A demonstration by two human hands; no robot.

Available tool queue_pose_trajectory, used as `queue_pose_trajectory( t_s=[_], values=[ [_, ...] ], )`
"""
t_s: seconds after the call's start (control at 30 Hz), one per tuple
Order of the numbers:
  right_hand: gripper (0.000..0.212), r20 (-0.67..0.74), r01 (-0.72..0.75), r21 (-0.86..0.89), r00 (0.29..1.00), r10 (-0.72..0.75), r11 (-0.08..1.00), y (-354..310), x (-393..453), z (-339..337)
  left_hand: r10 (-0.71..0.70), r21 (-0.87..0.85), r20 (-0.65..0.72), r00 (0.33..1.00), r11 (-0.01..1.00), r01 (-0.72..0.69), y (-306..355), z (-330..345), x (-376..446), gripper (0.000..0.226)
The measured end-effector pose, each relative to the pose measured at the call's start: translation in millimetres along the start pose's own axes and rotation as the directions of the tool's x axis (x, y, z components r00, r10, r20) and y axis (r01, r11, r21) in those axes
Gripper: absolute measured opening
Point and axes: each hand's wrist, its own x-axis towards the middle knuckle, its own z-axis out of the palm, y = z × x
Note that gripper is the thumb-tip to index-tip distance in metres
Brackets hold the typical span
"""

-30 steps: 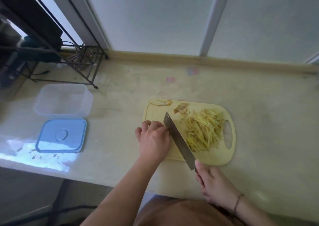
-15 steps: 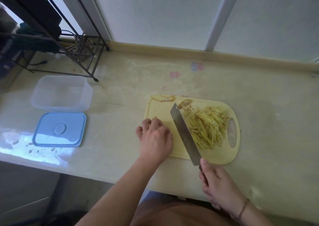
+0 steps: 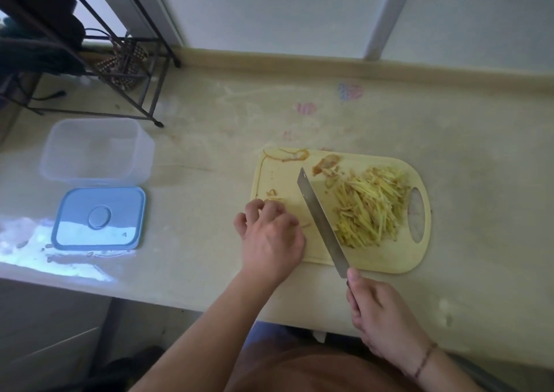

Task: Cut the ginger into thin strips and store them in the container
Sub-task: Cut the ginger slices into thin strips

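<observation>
Right, far left on the desk (image 3: 209, 265): dark metal rack (image 3: 126, 62) at the back, clear container (image 3: 96, 152) in front of it, lid off. Blue lid (image 3: 99, 217) flat just beside it on the near side. Moving right, well apart from those, pale cutting board (image 3: 386, 259). Left hand (image 3: 269, 235) down on the board's near left corner, fingers curled over a few small scraps; whether that grip pinches anything, cannot tell. Next, cleaver (image 3: 320, 223) lying diagonal across the board, tip toward the back, blade just beside the heap. Right of the blade, ginger strips (image 3: 368, 208) piled up near the board's handle hole. Peel scraps (image 3: 287, 155) along the far edge. Lower right, right hand (image 3: 380, 316) off the board, grip wrapped round the cleaver's handle, thumb up by the blade's heel.
</observation>
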Motion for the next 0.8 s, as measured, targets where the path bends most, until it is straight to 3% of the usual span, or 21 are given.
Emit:
queue_pose_trajectory(
  t_s=[0.23, 0.37, 0.8],
  values=[
    [0.078, -0.041, 0.027, -0.022, 0.999, -0.027, 0.999, 6, 5, 8, 0.088, -0.001, 0.058, 0.994, 0.996, -0.088, 12, 1, 0, 0.010],
    [0.092, -0.070, 0.019, -0.008, 0.997, -0.019, 1.000, 1, 6, 5, 0.020, -0.067, 0.016, 1.000, 0.998, -0.019, 8, 0, -3, 0.010],
    [0.083, -0.030, 0.045, -0.047, 0.998, -0.046, 0.998, 6, 6, 10, 0.034, -0.044, 0.022, 0.999, 0.998, -0.033, 11, 5, 4, 0.009]
  ],
)
